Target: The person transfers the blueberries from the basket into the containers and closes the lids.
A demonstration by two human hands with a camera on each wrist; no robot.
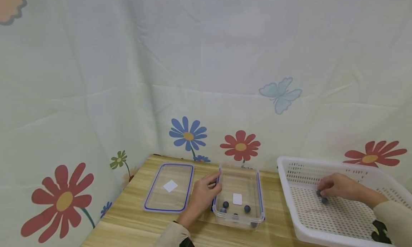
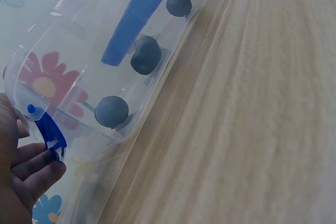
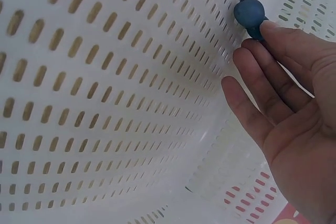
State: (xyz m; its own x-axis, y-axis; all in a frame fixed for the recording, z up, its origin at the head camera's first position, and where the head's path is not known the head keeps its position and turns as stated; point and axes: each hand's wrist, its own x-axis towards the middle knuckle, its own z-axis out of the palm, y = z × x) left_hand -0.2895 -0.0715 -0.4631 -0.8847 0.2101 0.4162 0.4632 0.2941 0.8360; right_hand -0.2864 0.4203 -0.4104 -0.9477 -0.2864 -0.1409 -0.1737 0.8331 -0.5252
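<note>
My left hand [image 1: 203,191] holds the left side of a clear plastic food container [image 1: 239,182], fingers around its blue latch [image 2: 51,132]. Several blueberries [image 1: 247,208] and a small white square [image 1: 237,199] show in the container. Inside a white perforated basket [image 1: 291,211], my right hand [image 1: 341,187] reaches down to the floor. Its thumb and fingertips pinch a blueberry [image 2: 179,5] like those seen through the container wall; the pinched one is partly hidden by the thumb. Another blueberry [image 3: 249,12] lies right beside those fingertips.
Left of the container lies its clear lid [image 1: 168,198] with a blue seal and a white square on it. The wooden table [image 1: 128,218] meets a flower-printed curtain [image 1: 206,97] behind. The basket's raised rim surrounds my right hand.
</note>
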